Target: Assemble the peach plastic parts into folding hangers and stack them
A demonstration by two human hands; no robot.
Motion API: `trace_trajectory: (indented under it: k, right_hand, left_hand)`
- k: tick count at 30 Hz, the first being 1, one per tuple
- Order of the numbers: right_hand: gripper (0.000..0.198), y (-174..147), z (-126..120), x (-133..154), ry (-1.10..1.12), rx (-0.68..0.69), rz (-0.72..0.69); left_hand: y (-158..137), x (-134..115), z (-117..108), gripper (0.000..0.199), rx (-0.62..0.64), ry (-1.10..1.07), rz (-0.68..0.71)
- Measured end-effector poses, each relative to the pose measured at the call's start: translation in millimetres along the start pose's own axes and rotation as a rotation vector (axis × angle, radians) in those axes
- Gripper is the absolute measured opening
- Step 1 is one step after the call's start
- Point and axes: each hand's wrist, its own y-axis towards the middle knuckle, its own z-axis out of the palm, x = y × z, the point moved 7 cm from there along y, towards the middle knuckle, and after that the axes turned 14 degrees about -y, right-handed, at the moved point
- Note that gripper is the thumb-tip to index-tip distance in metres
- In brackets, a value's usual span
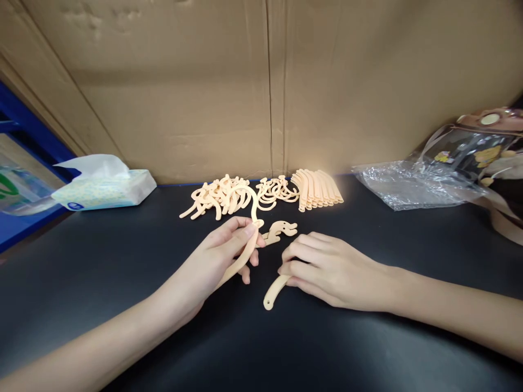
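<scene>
Black tabletop (pixel 163 348) lay underneath. Nearest: right hand (pixel 327 267), nearer and right of the notched wooden piece (pixel 281 225), fingers curled round a holed curved strip (pixel 274 295). Left hand (pixel 223 242), left of the notched piece, pinched a long bent strip (pixel 245 255) where it met a hooked strip (pixel 254 206). Beyond the notched piece sat a loose pile (pixel 218 196), small arcs (pixel 281 188), a neat stack of strips (pixel 316 188); cardboard (pixel 171 98) stood behind.
</scene>
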Motion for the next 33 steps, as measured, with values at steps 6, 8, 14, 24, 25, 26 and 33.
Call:
trace_trajectory:
  k: [6, 8, 14, 24, 25, 26, 33]
  right_hand:
    - [0.024, -1.8, -1.3, -6.1, 0.002, -0.025, 0.066]
    - [0.026, -3.7, -0.4, -10.8, 0.018, -0.019, 0.117]
    - [0.021, -10.5, 4.3, -27.6, 0.133, 0.008, 0.344]
    - [0.032, -8.4, 10.5, -21.1, 0.03, 0.073, 0.289]
    - [0.032, -8.4, 8.9, -20.2, -0.001, 0.049, 0.28]
    - [0.032, -8.4, 7.2, -19.2, -0.035, 0.024, 0.271]
    - [0.032, -8.0, -1.7, -12.3, -0.201, -0.078, 0.236]
  left_hand:
    - [-0.8, 6.9, 3.6, 0.01, 0.044, -0.097, -0.042]
    - [-1.2, 10.7, 6.1, 0.008, 0.046, -0.133, -0.083]
    - [-4.3, 13.2, 14.9, 0.019, 0.078, -0.157, -0.147]
    - [-5.6, 17.2, 10.6, 0.033, 0.114, -0.006, -0.193]
    - [-6.2, 18.1, 10.3, 0.035, 0.11, 0.0, -0.207]
    - [-6.7, 18.9, 9.9, 0.035, 0.107, 0.002, -0.216]
    - [-6.8, 20.3, 11.2, 0.036, 0.203, -0.01, -0.229]
